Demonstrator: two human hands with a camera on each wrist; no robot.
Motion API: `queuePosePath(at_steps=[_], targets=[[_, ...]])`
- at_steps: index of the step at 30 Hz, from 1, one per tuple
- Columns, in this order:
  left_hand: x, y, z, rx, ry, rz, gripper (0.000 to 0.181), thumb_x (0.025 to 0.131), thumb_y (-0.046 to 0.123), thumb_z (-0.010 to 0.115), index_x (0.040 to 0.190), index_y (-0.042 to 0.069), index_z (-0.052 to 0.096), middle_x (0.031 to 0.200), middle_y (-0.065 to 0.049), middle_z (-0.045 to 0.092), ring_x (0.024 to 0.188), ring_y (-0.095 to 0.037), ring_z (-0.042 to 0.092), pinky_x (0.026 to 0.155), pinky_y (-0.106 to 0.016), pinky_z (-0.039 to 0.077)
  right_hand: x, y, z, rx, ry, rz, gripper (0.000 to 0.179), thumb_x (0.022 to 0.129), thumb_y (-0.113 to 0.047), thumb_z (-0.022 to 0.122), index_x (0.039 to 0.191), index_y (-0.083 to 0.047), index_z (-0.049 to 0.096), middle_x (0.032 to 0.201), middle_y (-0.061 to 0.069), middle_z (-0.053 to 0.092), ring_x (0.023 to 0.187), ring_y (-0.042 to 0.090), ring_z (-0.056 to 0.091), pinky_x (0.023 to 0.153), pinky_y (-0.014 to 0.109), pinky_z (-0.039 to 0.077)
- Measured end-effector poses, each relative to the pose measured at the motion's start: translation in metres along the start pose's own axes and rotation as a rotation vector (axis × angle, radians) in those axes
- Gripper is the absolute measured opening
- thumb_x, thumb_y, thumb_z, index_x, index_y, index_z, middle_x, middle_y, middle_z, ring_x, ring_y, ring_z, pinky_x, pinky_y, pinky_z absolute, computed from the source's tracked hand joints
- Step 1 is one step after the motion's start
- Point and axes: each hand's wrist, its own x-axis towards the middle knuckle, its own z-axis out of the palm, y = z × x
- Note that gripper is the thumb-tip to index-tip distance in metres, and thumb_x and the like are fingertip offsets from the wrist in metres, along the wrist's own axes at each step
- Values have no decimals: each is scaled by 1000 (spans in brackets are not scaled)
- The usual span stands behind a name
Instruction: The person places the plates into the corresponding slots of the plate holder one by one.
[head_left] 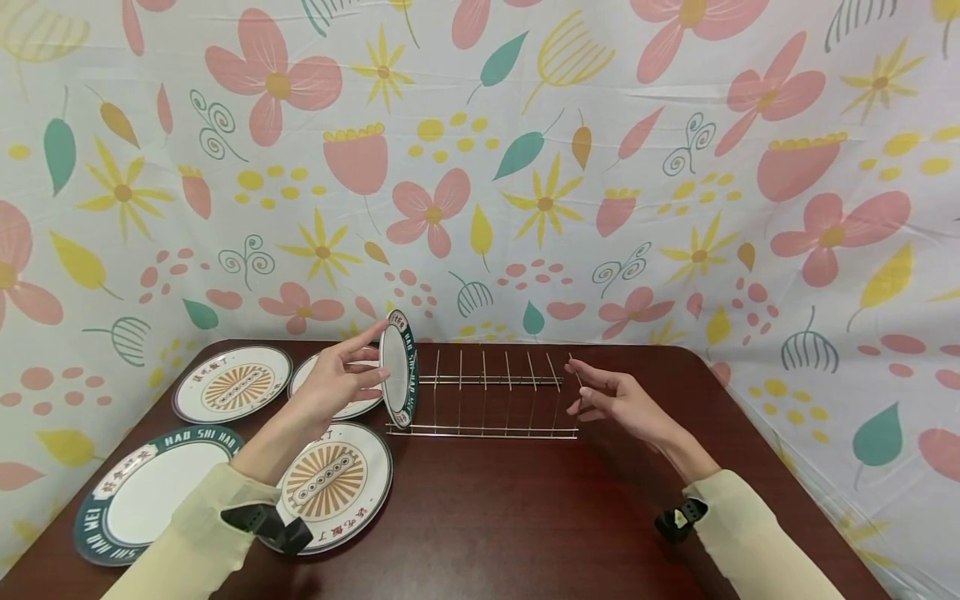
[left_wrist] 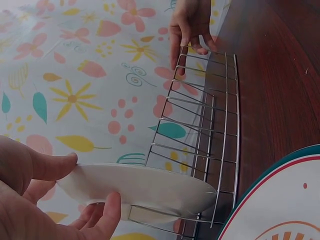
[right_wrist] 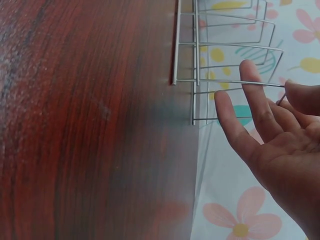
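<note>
My left hand (head_left: 333, 383) grips a plate (head_left: 397, 371) by its edge, thumb on one face and fingers on the other. The plate stands on edge, its green lettered rim turned to the right, at the left end of a wire dish rack (head_left: 483, 432). In the left wrist view its white face (left_wrist: 135, 187) lies between the rack's end wires. At the rack's other end, my right hand (head_left: 615, 402) pinches the top of the last wire loop between thumb and fingers. Two of its fingers (right_wrist: 257, 102) extend past the wire in the right wrist view.
Several plates lie on the dark wood table (head_left: 510, 517) at the left: a sunburst-patterned plate (head_left: 232, 385) at the back, another (head_left: 339, 487) in front, one green-rimmed plate (head_left: 157, 492) near my left sleeve, and a plate (head_left: 360, 407) partly behind my left hand. A floral cloth (head_left: 480, 208) hangs behind.
</note>
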Motion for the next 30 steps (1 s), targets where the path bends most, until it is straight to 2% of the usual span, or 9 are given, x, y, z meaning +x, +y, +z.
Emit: queuePosePath(at_steps=[11,25,30], targets=[[0,-1,0,21,9,-9,74,103,2,65,166,25,35,149,-28,39,122,-30,56,98,-41,57,0,2,0,-17,1,13,57,112,-5,50,164,3,28,166,28,30,104,33,72,95,64,52],[-2,-3,-3,21,-4,-13,74,104,2,63,167,26,33,149,-26,39,124,-31,55,103,-52,54,0,1,0,-15,-5,15,57,112,-5,49,164,3,27,166,29,28,104,31,72,96,64,52],[-6,-4,-8,22,-10,-2,73,105,1,60,168,25,31,151,-27,41,130,-35,53,102,-51,55,-1,1,0,-21,-2,21,57,112,-7,49,164,2,27,166,28,28,104,32,72,96,62,53]])
